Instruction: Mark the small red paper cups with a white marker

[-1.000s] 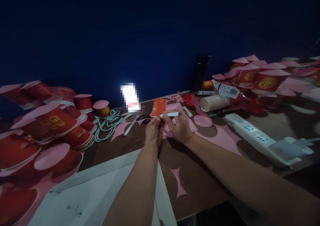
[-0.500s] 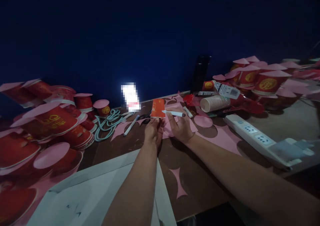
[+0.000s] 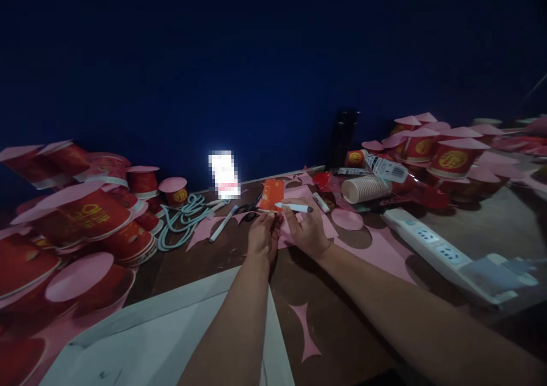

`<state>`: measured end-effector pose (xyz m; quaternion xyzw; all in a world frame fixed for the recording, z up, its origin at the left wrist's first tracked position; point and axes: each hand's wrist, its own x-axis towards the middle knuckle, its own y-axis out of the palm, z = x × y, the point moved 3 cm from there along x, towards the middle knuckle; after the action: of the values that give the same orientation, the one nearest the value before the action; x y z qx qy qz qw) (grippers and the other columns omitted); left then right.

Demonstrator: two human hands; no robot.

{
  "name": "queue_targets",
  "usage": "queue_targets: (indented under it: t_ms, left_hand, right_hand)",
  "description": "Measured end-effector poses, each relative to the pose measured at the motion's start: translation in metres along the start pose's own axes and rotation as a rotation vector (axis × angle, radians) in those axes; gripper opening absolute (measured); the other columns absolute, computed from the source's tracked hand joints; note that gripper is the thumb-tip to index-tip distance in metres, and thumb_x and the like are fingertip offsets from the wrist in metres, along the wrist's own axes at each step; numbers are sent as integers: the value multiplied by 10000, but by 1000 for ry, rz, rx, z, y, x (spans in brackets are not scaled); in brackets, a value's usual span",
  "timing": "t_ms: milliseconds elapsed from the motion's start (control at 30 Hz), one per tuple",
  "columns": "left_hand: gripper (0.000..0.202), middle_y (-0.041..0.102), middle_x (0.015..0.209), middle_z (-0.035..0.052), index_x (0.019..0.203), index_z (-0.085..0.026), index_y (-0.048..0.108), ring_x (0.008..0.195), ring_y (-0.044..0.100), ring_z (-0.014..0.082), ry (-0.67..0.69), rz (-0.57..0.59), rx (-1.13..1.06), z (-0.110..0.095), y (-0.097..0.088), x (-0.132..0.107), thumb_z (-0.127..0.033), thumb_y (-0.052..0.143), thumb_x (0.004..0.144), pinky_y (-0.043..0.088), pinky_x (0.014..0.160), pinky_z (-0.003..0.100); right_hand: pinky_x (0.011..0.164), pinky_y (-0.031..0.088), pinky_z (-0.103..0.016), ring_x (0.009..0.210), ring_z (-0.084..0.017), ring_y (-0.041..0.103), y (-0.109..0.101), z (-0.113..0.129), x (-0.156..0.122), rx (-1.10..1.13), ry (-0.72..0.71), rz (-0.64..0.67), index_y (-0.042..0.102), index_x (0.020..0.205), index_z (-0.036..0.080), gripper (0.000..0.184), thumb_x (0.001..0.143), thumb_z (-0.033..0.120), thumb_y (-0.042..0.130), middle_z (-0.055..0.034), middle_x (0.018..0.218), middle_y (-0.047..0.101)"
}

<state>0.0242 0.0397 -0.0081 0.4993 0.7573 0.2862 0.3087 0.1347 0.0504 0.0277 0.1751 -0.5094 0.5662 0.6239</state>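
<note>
Near the middle of the table, my left hand (image 3: 262, 235) is closed round the lower end of a red paper cup (image 3: 270, 193), whose pale rim shows just above the fingers. My right hand (image 3: 311, 229) grips a white marker (image 3: 301, 207) with a dark end pointing right. The marker's tip is at the right side of the cup; I cannot tell whether it touches. Pink paper (image 3: 299, 195) lies behind and under the right hand. A second marker (image 3: 223, 224) rests on the table left of my left hand.
Stacked red cups with pink discs (image 3: 96, 218) crowd the left; more cups (image 3: 453, 158) stand at right. A lit phone (image 3: 224, 175), a coiled cable (image 3: 182, 220), paper cups (image 3: 366, 190), a power strip (image 3: 436, 243) and a white board (image 3: 162, 329) surround the hands.
The whole view has shifted, so the table's far side appears slightly lower. My hands keep the same hold on the cup and the marker, with the tip still by the cup.
</note>
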Motion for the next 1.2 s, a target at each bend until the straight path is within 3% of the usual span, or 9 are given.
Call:
queue_targets:
  t_ms: [433,1200]
  left_hand:
    - [109,635,676,16,707,-118,643,623,587,76,4,27,39,0,-2,0,-147,722,638,491,687,209]
    - [101,629,665,11,679,-113,634,623,587,74,37,19,18,-2,-1,-2,-123,726,636,476,680,203]
  right_hand:
    - [824,460,-388,874,-193,631,-2,6,2,-35,-49,-37,593,924,208,82,875,230,530,-55,908,693]
    - [813,439,-371,864,-190,621,-3,12,4,-76,-86,-18,600,913,207,70,870,229,549,-49,903,699]
